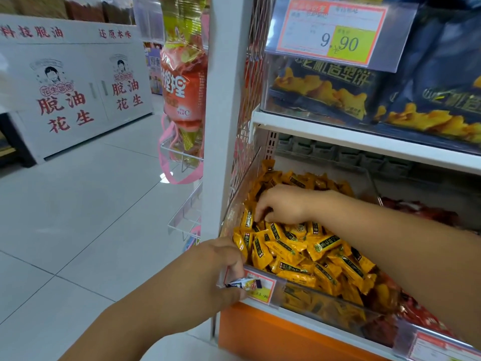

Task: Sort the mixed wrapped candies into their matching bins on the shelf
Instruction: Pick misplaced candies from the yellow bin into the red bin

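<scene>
A clear-fronted bin (325,300) on the lower shelf is heaped with yellow wrapped candies (307,251). My right hand (281,204) reaches down into the back left of that heap, fingers curled among the yellow wrappers; what they hold is hidden. My left hand (210,272) is at the bin's front left corner and grips a small candy with a white, blue and yellow wrapper (243,284), just in front of the bin's price tag (263,289). To the right lies a bin of red wrapped candies (421,212).
The shelf above (364,136) holds dark blue snack bags (442,100) behind a price label reading 9.90 (335,32). A white upright post (223,100) borders the bin on the left, with hanging orange snack packs (182,87) beside it. Tiled aisle floor (91,217) spreads left.
</scene>
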